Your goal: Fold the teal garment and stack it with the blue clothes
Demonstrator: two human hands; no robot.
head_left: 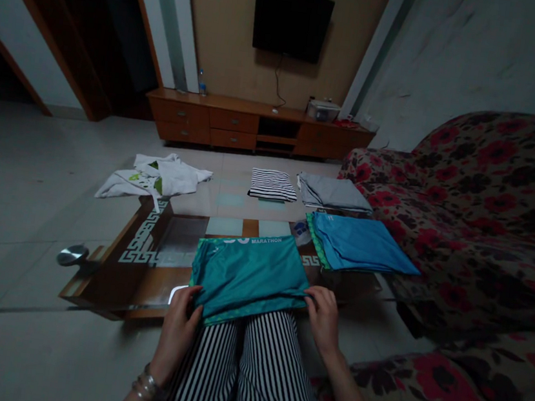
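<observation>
A teal T-shirt [249,273] with white "MARATHON" lettering lies folded into a rectangle over the near edge of the glass coffee table [154,284]. My left hand [180,320] pinches its near left corner between thumb and fingers. At the near right corner, my right hand [323,316] grips the cloth the same way. Green fabric shows along the shirt's left and lower edges. Just right of it rests a folded blue garment [364,245] with a green edge.
Farther back are a folded striped garment [273,184], a folded grey garment [334,192] and a crumpled white garment [168,175]. A floral sofa [486,169] runs along the right. A wooden TV cabinet [233,121] stands against the far wall below a television [292,18].
</observation>
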